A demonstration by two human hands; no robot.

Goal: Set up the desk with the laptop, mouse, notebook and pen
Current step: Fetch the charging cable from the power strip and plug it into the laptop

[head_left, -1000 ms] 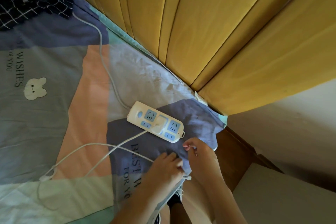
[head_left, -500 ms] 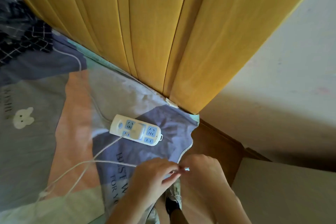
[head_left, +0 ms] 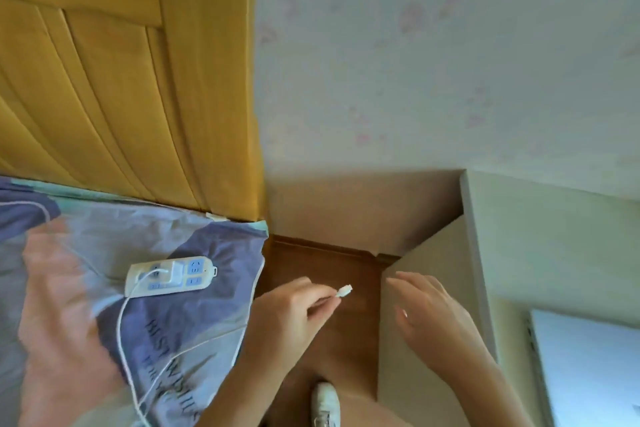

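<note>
Yellow headboard (head_left: 138,80); bedsheet (head_left: 194,329) in purple, pink and grey patches; white power strip (head_left: 169,276) with blue sockets; brown floor (head_left: 332,274).

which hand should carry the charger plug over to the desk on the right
The left hand: it already pinches the white cable plug. The right hand is open and empty above the desk.

A white-and-blue plastic power strip (head_left: 171,276) with a trailing white cable (head_left: 122,326) lies on the bed's patchwork purple, pink and grey printed sheet (head_left: 194,329).
</note>
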